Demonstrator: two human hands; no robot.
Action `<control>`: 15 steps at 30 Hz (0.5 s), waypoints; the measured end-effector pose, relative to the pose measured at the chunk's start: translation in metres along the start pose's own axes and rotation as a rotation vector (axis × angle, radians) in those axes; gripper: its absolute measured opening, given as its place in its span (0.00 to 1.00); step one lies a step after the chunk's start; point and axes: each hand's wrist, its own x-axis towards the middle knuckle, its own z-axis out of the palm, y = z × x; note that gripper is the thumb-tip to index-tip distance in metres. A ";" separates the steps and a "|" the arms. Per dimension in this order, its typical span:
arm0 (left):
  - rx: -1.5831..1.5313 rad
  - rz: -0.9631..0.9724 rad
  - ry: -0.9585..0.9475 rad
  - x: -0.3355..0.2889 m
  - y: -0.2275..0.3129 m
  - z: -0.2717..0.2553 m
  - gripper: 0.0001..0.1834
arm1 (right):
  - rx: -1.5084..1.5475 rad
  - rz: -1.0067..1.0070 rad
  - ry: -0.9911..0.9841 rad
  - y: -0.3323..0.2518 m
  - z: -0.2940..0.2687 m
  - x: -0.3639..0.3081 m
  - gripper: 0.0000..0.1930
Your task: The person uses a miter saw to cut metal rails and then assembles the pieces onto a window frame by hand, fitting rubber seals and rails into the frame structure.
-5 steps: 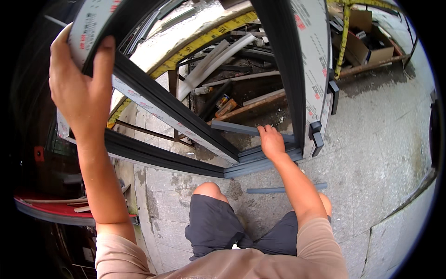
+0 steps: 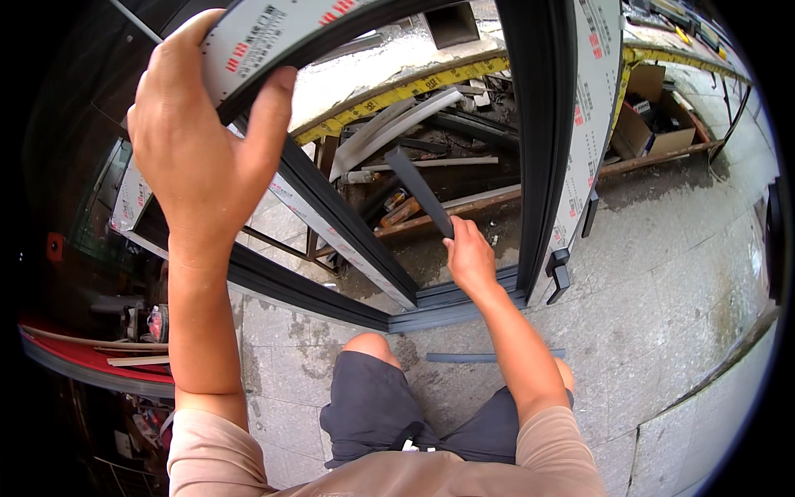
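My left hand (image 2: 195, 157) is clasped over the upper edge of a dark window frame (image 2: 538, 108), its thumb on the inner side and its fingers on the outside. White protective film with red print covers the outer faces. My right hand (image 2: 472, 261) grips the lower end of a flat dark grey strip (image 2: 418, 184). That strip slants up and to the left inside the frame opening, apart from the frame's lower rail (image 2: 464, 294). Two black handles, the nearer one a lever handle (image 2: 560, 280), sit on the frame's right side.
Behind the frame stands a workbench edged with yellow measuring tape (image 2: 406, 93), with offcuts heaped below. Another grey strip (image 2: 484, 358) lies on the paved floor by my knees. An open cardboard box (image 2: 662, 132) sits at the far right, a red-edged surface (image 2: 91, 356) at the left.
My right hand has drawn the grey strip back and turned it from nearly level to steeply slanted. My left hand still holds the frame, which appears shifted in view.
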 end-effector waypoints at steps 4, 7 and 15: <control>-0.022 -0.011 -0.017 0.004 0.002 -0.015 0.31 | 0.211 -0.003 0.162 -0.065 -0.033 0.050 0.20; -0.081 -0.021 0.007 -0.002 -0.003 -0.026 0.33 | 0.407 0.083 0.117 -0.110 -0.060 0.091 0.17; -0.233 -0.120 0.021 0.001 0.013 -0.062 0.38 | 1.604 0.033 0.047 -0.147 -0.083 0.194 0.15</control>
